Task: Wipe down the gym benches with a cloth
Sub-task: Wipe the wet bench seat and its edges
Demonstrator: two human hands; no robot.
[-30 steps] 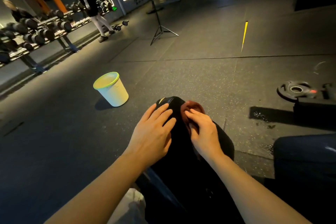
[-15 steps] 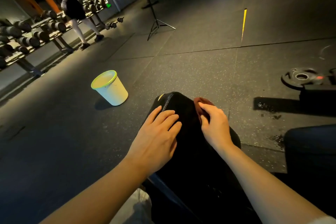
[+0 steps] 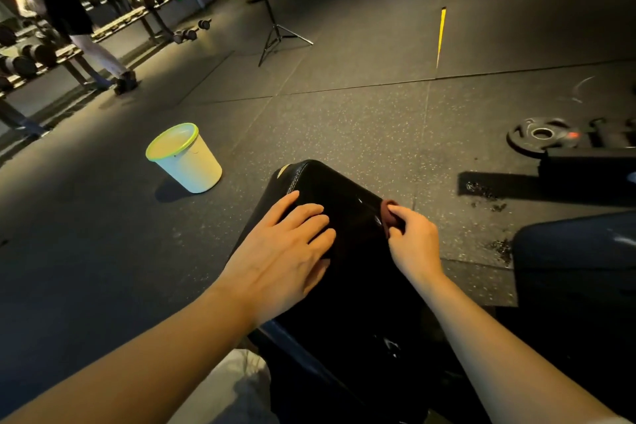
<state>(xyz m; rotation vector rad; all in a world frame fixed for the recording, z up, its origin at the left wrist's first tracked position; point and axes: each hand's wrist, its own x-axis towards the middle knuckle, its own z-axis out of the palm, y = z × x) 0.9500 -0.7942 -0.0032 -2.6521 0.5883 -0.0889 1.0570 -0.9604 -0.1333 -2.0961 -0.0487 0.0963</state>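
While the left hand is lying flat, fingers straight, on the bench pad, the right hand is pinching the cloth against the pad's right edge; the pad's long axis is running away from the person.

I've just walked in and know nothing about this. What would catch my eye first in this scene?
Two bare forearms reach over a shiny black bench pad at the centre: the left hand lies flat on it, while the right hand pinches a dark red cloth at its right edge. On the dark floor to the left stands a pale bucket with a bright green rim. A weight plate lies far right.
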